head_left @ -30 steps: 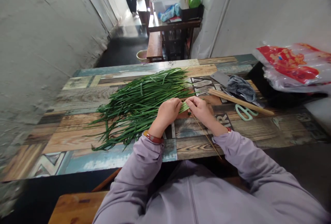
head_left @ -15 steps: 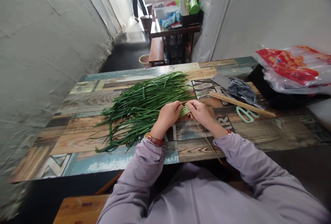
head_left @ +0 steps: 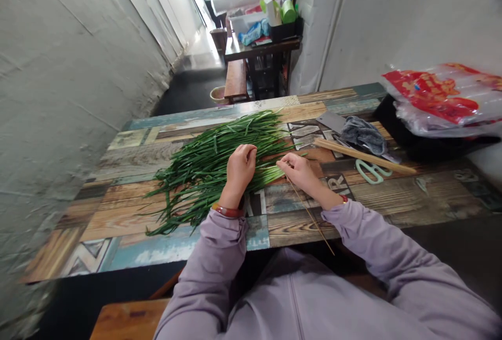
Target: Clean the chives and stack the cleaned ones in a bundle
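Long green garlic chives (head_left: 223, 146) lie spread across the patterned table, pale stem ends to the right. Above the middle of them is my left hand (head_left: 240, 170), its thumb and fingers pinched together; what they hold, if anything, is too small to make out. My right hand (head_left: 297, 171) pinches a thin bamboo skewer (head_left: 311, 215) near its upper end, close by the pale ends of the nearer chives. The skewer slants down toward the table's front edge, its lower end reaching past it.
Right of my hands lie a bundle of wooden sticks (head_left: 364, 156), green-handled scissors (head_left: 372, 171), a grey cloth (head_left: 364, 135) and a cleaver-like flat blade (head_left: 331, 120). A red-and-clear plastic package (head_left: 443, 94) rests on a black container (head_left: 408, 138). A cluttered second table (head_left: 262, 47) stands behind.
My left hand has drawn away from my right hand, to the left and slightly up over the chives. The right hand keeps the skewer nearly in place; the view has shifted slightly.
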`<state>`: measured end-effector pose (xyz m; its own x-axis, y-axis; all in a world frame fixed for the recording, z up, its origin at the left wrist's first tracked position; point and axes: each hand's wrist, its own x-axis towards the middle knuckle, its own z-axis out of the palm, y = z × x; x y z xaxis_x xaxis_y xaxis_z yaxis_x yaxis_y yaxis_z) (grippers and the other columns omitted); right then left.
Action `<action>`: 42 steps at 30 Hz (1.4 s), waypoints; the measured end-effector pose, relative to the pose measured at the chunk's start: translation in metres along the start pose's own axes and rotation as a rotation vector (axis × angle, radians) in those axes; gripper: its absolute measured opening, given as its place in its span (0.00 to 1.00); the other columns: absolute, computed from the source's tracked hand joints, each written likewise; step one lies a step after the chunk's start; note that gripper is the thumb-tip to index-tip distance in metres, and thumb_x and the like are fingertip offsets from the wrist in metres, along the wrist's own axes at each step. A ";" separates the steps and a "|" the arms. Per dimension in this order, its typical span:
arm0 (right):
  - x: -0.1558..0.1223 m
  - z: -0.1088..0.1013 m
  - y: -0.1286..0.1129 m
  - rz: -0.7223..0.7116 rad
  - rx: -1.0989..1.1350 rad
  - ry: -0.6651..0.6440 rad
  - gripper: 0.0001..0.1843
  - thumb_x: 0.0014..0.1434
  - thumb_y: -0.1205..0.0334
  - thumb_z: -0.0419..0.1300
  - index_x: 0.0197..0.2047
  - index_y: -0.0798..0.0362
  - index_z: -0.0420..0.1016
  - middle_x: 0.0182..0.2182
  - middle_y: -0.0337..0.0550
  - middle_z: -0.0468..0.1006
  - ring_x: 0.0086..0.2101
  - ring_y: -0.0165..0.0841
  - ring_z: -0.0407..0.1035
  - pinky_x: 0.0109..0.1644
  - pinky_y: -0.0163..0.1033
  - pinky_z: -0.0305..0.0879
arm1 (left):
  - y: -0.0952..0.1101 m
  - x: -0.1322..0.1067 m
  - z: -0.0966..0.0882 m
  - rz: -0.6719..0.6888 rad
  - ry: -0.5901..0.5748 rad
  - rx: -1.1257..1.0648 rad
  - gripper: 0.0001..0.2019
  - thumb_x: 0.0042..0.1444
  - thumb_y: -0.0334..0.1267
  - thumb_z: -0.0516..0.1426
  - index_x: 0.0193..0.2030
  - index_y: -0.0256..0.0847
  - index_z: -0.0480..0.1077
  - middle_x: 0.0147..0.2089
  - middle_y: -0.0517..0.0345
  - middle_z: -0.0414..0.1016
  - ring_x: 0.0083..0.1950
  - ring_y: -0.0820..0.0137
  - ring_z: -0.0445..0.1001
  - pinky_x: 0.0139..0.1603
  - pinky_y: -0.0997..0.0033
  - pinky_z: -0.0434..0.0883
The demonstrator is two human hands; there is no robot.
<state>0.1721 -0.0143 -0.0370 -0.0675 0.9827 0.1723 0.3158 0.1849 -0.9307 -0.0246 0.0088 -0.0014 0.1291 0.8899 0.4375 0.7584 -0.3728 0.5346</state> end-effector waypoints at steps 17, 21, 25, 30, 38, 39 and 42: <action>0.001 0.001 -0.002 -0.057 -0.105 -0.013 0.12 0.58 0.52 0.57 0.28 0.51 0.71 0.24 0.38 0.73 0.27 0.31 0.64 0.34 0.37 0.57 | 0.004 -0.001 0.003 0.009 -0.255 0.287 0.14 0.67 0.36 0.52 0.55 0.41 0.74 0.48 0.47 0.82 0.48 0.60 0.79 0.50 0.62 0.70; 0.001 0.002 -0.004 -0.055 -0.095 -0.007 0.13 0.57 0.52 0.57 0.27 0.51 0.70 0.24 0.38 0.73 0.27 0.31 0.64 0.34 0.37 0.56 | 0.002 0.004 0.003 0.022 -0.208 0.230 0.13 0.67 0.35 0.52 0.50 0.39 0.77 0.50 0.47 0.81 0.50 0.61 0.78 0.51 0.63 0.70; 0.002 0.002 -0.004 -0.049 -0.109 -0.004 0.12 0.58 0.53 0.57 0.27 0.51 0.70 0.24 0.38 0.74 0.27 0.31 0.64 0.34 0.36 0.56 | 0.003 0.015 0.005 0.054 -0.168 0.289 0.13 0.66 0.34 0.52 0.47 0.41 0.78 0.48 0.49 0.81 0.49 0.62 0.78 0.49 0.64 0.70; 0.003 0.002 -0.004 -0.072 -0.128 -0.019 0.12 0.59 0.54 0.57 0.27 0.52 0.71 0.25 0.38 0.74 0.29 0.31 0.66 0.35 0.36 0.57 | 0.011 0.027 0.008 -0.021 -0.273 0.462 0.16 0.68 0.35 0.49 0.48 0.40 0.79 0.48 0.48 0.80 0.49 0.60 0.78 0.45 0.63 0.68; 0.002 0.002 -0.005 -0.049 -0.120 -0.021 0.11 0.58 0.55 0.57 0.28 0.52 0.71 0.25 0.37 0.74 0.27 0.30 0.64 0.34 0.35 0.56 | 0.015 0.024 0.008 0.044 -0.383 0.499 0.11 0.64 0.42 0.57 0.49 0.44 0.77 0.48 0.50 0.77 0.51 0.58 0.74 0.46 0.62 0.66; 0.002 0.002 -0.005 -0.048 -0.120 -0.021 0.11 0.58 0.55 0.58 0.28 0.52 0.71 0.25 0.37 0.74 0.27 0.30 0.64 0.34 0.35 0.56 | 0.015 0.024 0.008 0.054 -0.393 0.497 0.10 0.63 0.41 0.58 0.48 0.44 0.78 0.48 0.50 0.76 0.52 0.58 0.74 0.46 0.62 0.66; 0.002 0.002 -0.004 -0.049 -0.117 -0.016 0.11 0.58 0.56 0.58 0.28 0.52 0.71 0.25 0.37 0.74 0.27 0.30 0.65 0.34 0.35 0.57 | 0.015 0.024 0.010 0.070 -0.381 0.476 0.07 0.61 0.38 0.60 0.43 0.43 0.78 0.48 0.50 0.76 0.52 0.57 0.73 0.46 0.61 0.65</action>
<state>0.1689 -0.0133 -0.0333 -0.0999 0.9725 0.2104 0.4198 0.2329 -0.8772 -0.0040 0.0270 0.0092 0.3416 0.9316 0.1241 0.9306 -0.3537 0.0939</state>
